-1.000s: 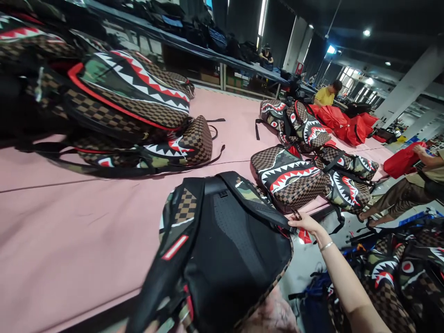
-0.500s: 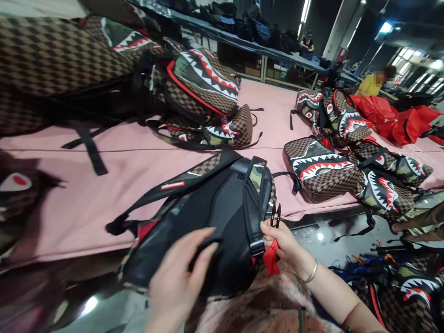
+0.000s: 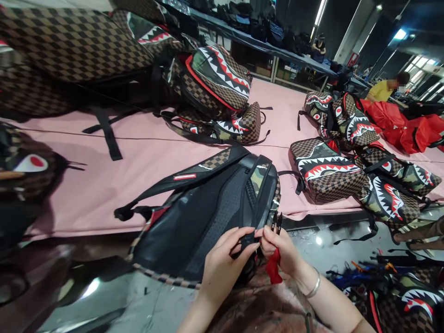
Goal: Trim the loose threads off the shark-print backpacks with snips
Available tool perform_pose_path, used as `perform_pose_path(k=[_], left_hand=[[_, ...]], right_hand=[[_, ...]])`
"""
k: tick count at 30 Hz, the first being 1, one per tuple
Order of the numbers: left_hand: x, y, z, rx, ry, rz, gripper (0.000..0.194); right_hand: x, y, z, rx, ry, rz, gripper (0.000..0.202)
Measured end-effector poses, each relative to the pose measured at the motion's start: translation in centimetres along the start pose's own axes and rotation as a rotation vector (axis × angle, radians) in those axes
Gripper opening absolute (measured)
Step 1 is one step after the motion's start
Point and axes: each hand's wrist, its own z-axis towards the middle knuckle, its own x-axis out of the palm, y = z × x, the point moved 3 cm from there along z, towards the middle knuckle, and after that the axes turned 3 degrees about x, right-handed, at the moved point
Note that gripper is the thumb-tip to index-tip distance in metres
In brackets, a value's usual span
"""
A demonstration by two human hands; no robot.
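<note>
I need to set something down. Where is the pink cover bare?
The widest bare patch of pink cover lies between the left-edge bag and the handled backpack. A smaller one lies between the red-trimmed backpack and the right-hand cluster of backpacks. That cluster and the upper-left pile are crowded.

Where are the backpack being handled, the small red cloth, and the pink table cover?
Backpack [image 3: 203, 217], head view: its black back panel.
Small red cloth [image 3: 274, 269], head view: its lower part, hanging below the right hand [image 3: 282, 249].
Pink table cover [image 3: 90, 192], head view: a bare part left of the backpack.
</note>
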Motion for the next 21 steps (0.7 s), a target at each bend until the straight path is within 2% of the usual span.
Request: perform_pose_path(k=[6,9,12,16,19,21], left_hand=[[-0.5,-0.1,-0.4,-0.043,-0.104,0.068,0.015],[-0.8,-0.1,-0.9,-0.108,-0.172,0.018,0.015],[-0.8,-0.1,-1.3,-0.206,-0.174,-0.092,0.017],[-0.8,0.2,-1.4,-0.309,-0.158,-0.194,0.02],[-0.8,0.7,-1.4,-0.34,-0.166,-0.237,0.022],[-0.7,0.8,-1.3,-0.337,-0.157,-0.252,0.023]], right_hand=[[1.3,0.1,-0.3,0.026,0.071,-0.096,0.037],[1.0,0.0,-0.3,0.014,0.059,-0.198,0.037],[-0.3,0.6,-0.5,-0.123,-0.053,-0.397,0.034],[-1.9,2.6,-1.3,-0.419,-0.174,-0.913,0.02],[-2.1,3.9,-1.8,-0.653,-0.152,-1.296,0.018],[-2.0,4.3,-1.7,-0.745,-0.088,-1.462,0.022]])
